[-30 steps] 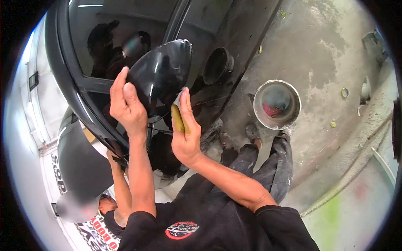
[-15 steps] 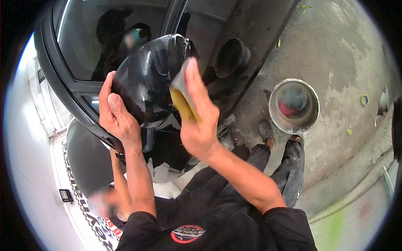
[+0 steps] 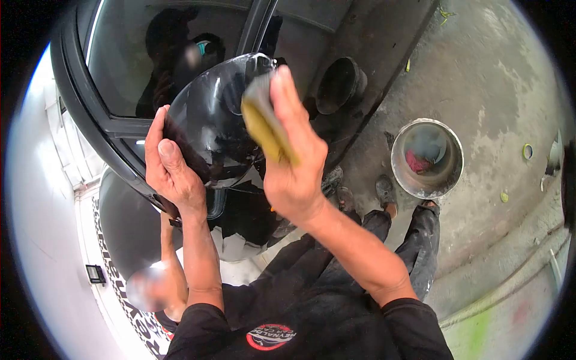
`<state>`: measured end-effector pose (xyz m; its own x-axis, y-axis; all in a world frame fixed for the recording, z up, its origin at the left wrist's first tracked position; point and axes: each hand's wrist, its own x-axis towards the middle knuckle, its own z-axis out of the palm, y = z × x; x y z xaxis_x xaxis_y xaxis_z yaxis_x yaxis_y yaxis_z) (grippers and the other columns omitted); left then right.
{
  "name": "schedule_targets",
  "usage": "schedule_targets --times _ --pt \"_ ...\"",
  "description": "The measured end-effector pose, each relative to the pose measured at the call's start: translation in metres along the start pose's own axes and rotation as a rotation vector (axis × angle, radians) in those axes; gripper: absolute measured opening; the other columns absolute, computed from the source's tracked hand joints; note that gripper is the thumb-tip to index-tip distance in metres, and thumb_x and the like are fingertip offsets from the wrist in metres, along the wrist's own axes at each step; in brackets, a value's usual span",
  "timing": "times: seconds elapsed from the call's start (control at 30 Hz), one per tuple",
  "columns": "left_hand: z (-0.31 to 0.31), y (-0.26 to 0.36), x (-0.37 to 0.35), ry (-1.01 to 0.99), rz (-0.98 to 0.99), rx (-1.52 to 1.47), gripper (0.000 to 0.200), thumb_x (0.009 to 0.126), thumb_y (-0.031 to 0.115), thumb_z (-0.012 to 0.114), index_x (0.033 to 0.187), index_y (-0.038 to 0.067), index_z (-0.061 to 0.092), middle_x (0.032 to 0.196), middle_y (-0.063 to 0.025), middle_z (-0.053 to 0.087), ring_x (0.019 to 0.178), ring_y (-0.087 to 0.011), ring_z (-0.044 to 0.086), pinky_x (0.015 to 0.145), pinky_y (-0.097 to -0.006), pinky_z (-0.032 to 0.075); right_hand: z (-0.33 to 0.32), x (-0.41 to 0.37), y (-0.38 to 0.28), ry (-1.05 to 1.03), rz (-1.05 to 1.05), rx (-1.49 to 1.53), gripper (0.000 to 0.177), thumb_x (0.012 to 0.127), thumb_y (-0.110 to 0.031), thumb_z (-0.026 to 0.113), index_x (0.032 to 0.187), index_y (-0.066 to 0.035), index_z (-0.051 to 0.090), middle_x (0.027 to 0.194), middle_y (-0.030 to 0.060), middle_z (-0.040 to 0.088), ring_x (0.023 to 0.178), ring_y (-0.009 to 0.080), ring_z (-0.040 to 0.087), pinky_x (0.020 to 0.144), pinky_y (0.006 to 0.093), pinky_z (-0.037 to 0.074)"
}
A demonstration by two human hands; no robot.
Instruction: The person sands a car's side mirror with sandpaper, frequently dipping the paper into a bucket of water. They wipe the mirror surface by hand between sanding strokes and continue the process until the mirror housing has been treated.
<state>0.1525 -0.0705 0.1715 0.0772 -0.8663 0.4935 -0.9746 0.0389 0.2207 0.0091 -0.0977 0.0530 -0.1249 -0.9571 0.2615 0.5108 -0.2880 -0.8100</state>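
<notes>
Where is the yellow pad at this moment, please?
In the head view, the yellow pad is slightly left of and above the centre, held in the right hand at the right side of the black mirror.

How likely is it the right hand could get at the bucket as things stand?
Probably not without bending down: the right hand, holding a pad, is up at the mirror, while the bucket stands on the floor. Its open top looks unblocked.

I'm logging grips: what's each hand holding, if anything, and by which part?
The right hand holds a yellow pad by its palm-facing side; the left hand lies against the side of the mirror housing.
</notes>
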Motion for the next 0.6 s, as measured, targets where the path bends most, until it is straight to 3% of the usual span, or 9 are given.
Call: schedule_targets --times 0.2,0.27,0.3,0.33,0.43,0.53,0.6 --pt "0.002 -0.006 -0.002 -0.02 -0.014 -0.054 0.052 0.113 0.035 0.043 0.142 -0.006 0.055 0.137 -0.0169 0.062 0.123 -0.0209 0.059 0.111 -0.0348 0.041 0.009 -0.038 -0.016 0.014 0.091 0.097 0.072 0.082 0.017 0.05 0.153 0.012 0.037 0.161 0.0323 0.034 0.151 0.0403 0.035 0.123 0.0414 0.028" --pt "0.004 0.003 -0.001 0.014 -0.065 -0.005 0.052 0.113 0.035 0.043 0.143 -0.006 0.054 0.138 -0.0167 0.062 0.124 -0.0208 0.059 0.111 -0.0344 0.041 0.008 -0.019 -0.004 0.011 0.074 0.025 0.069 0.085 0.016 0.05 0.153 0.01 0.04 0.159 0.0315 0.038 0.15 0.0391 0.037 0.122 0.0403 0.03" --pt "0.007 0.007 0.0 0.033 -0.089 0.021 0.052 0.113 0.035 0.043 0.143 -0.006 0.054 0.138 -0.0167 0.061 0.124 -0.0207 0.058 0.111 -0.0341 0.041 0.007 -0.003 0.011 -0.037 0.112 0.072 0.06 0.093 0.01 0.052 0.153 0.007 0.043 0.157 0.0276 0.044 0.145 0.0332 0.046 0.119 0.0385 0.034" --pt "0.007 0.008 -0.003 0.037 -0.106 0.021 0.052 0.113 0.035 0.043 0.143 -0.006 0.054 0.138 -0.0166 0.061 0.124 -0.0207 0.058 0.111 -0.034 0.041 0.01 0.01 0.016 -0.016 0.273 0.277 0.059 0.088 0.012 0.054 0.147 0.008 0.049 0.151 0.0306 0.049 0.143 0.0394 0.048 0.119 0.0414 0.036" --pt "0.008 0.002 0.0 0.04 -0.108 0.033 0.052 0.112 0.036 0.046 0.142 -0.005 0.056 0.136 -0.0159 0.062 0.125 -0.0204 0.057 0.111 -0.0328 0.041 -0.009 0.01 0.015 0.056 0.432 0.584 0.046 0.1 0.005 0.057 0.146 0.006 0.051 0.144 0.0174 0.06 0.132 0.0198 0.057 0.113 0.032 0.043" --pt "0.007 0.002 -0.002 0.056 -0.127 0.028 0.052 0.111 0.038 0.047 0.142 -0.003 0.058 0.134 -0.0158 0.063 0.123 -0.0202 0.058 0.11 -0.0321 0.041 -0.027 -0.002 0.016 0.247 0.561 0.728 0.045 0.103 -0.003 0.06 0.147 0.004 0.051 0.138 0.0144 0.064 0.127 0.0183 0.06 0.11 0.0317 0.045" --pt "0.008 -0.001 0.0 0.041 -0.105 0.04 0.053 0.111 0.039 0.048 0.141 -0.002 0.059 0.134 -0.0151 0.063 0.122 -0.02 0.058 0.109 -0.032 0.041 -0.023 -0.004 0.011 0.146 0.581 0.535 0.045 0.103 -0.004 0.06 0.147 0.004 0.051 0.139 0.015 0.064 0.127 0.0186 0.06 0.11 0.032 0.045"
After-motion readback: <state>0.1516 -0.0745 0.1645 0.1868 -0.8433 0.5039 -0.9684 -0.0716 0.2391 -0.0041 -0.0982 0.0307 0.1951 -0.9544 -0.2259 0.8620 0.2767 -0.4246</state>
